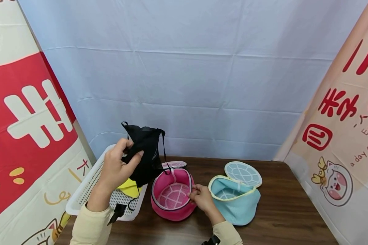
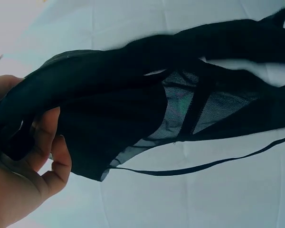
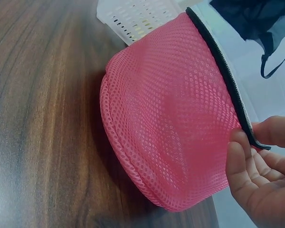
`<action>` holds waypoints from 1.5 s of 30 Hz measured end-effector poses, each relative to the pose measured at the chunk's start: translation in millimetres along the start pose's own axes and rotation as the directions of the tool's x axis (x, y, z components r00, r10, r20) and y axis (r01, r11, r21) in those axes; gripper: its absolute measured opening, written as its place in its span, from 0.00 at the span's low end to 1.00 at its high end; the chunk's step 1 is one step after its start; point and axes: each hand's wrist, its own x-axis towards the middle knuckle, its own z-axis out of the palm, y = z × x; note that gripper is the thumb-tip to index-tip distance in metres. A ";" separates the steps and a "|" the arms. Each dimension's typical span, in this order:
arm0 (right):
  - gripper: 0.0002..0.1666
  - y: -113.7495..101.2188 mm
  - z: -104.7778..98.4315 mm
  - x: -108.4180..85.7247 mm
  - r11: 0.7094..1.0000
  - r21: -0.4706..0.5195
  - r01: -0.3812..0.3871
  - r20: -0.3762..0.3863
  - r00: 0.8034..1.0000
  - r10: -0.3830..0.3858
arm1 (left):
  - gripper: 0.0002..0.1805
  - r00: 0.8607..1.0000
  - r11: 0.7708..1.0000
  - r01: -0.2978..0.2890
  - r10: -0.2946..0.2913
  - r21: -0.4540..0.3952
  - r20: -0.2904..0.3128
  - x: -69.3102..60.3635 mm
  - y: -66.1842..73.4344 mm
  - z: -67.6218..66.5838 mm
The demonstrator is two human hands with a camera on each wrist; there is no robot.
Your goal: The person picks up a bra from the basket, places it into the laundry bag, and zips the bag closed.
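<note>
A black garment with thin straps and sheer mesh parts (image 1: 145, 146) hangs from my left hand (image 1: 115, 166), which grips its edge above the white basket. In the left wrist view the cloth (image 2: 109, 114) spreads out from the curled fingers of the left hand (image 2: 33, 166). My right hand (image 1: 203, 200) pinches the rim of the round pink mesh bag (image 1: 174, 214), whose top is unzipped. The right wrist view has the bag's side (image 3: 171, 114) and the right hand (image 3: 266, 166) at its black-edged zipper rim.
The white perforated basket (image 1: 89, 183) stands at the left with a yellow item (image 1: 129, 188) inside. An unzipped light blue mesh bag (image 1: 240, 207) sits right of the pink one, its lid (image 1: 243, 173) folded back. A pale blue cloth (image 1: 184, 81) hangs behind the wooden table (image 1: 282, 204).
</note>
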 end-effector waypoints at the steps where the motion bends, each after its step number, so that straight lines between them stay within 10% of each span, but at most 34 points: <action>1: 0.18 4.5 0.1 2.0 1.000 0.003 -0.002 0.000 1.000 0.002 | 0.13 1.000 1.000 -0.007 0.007 -0.003 -0.006 0.7 1.2 0.1; 19: 0.17 19.5 0.0 7.4 1.000 -0.020 -0.008 -0.013 1.000 0.008 | 0.12 0.997 0.992 -0.057 0.050 -0.116 -0.061 6.4 13.7 17.0; 26: 0.18 20.6 0.9 7.5 1.000 -0.015 -0.007 -0.003 1.000 0.007 | 0.13 0.997 0.984 -0.046 0.035 -0.174 -0.065 8.4 41.3 22.5; 45: 0.16 -6.4 1.3 -6.8 0.999 0.029 0.034 0.004 0.999 -0.034 | 0.15 0.993 0.966 0.113 -0.104 -0.232 0.050 -38.6 24.6 54.9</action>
